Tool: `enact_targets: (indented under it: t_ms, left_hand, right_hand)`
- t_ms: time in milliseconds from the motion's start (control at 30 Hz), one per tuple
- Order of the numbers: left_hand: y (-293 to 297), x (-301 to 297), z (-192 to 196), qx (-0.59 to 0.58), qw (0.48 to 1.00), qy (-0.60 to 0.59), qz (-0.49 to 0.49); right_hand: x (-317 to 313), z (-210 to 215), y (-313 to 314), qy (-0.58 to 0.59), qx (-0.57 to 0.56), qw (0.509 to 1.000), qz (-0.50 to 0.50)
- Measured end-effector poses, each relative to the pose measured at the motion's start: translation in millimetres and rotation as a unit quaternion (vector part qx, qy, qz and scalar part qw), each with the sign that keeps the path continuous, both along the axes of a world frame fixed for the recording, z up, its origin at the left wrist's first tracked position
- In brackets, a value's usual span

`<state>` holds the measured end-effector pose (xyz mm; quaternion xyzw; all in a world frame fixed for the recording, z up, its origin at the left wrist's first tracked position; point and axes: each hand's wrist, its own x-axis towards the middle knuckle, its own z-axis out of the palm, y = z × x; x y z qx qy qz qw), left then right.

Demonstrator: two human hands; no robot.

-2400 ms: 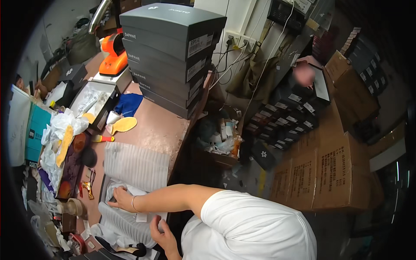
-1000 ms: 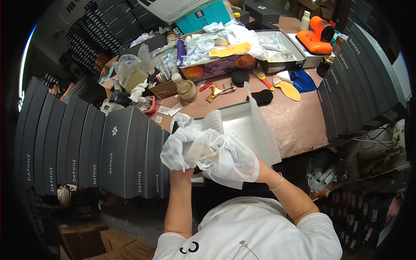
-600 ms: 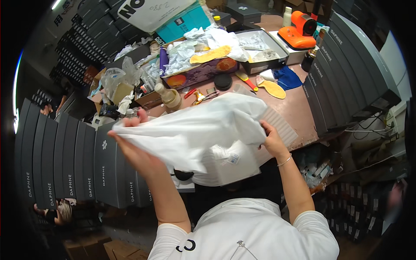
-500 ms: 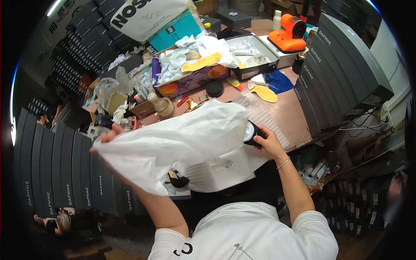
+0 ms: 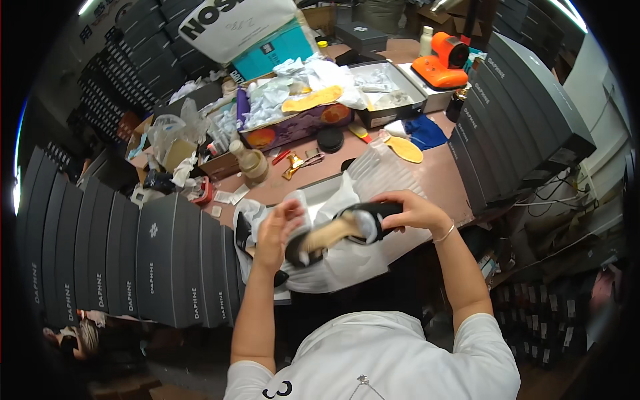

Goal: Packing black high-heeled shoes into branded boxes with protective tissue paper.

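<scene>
My right hand (image 5: pixel 419 215) grips a black shoe (image 5: pixel 330 235) with a beige inside by one end, fingers over the top and thumb below. White stuffing shows in the end near that hand. The shoe is tilted and slightly blurred above a shoebox lined with white tissue paper (image 5: pixel 357 261). Beside the shoe's other end, my left hand (image 5: pixel 279 230) is raised with its fingers apart and nothing in it. Another black shoe (image 5: pixel 243 232) lies in white paper at the left, partly hidden behind my left hand. A rippled translucent foam sheet (image 5: pixel 393 177) extends behind my right hand.
Stacks of dark shoeboxes stand left (image 5: pixel 170 257) and right (image 5: pixel 513 113). Farther back are a purple carton (image 5: pixel 293 130) heaped with paper, a glass bottle (image 5: pixel 252 163), a black round tin (image 5: pixel 330 140), yellow insoles (image 5: pixel 404 149), a blue cloth (image 5: pixel 427 132) and an orange device (image 5: pixel 440 67).
The large white paper sheet stretched out by my left hand has come down over the box. My left hand has let go and moved right, while the black shoe has swung into full view.
</scene>
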<state>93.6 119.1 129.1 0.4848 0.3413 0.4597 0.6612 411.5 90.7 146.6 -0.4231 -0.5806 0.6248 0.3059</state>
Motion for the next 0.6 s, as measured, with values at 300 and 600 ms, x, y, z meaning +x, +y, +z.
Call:
enact_targets:
  t_ms: [300,600]
  left_hand:
    - [-73,-4,-37,-0.359,0.900,-0.239,0.059]
    - [-101,-4,-39,-0.299,0.919,-0.238,0.100]
  right_hand:
    - [-132,-1,9,-0.166,0.463,0.871,-0.008]
    - [-188,-61,-19,-0.270,0.569,0.777,-0.001]
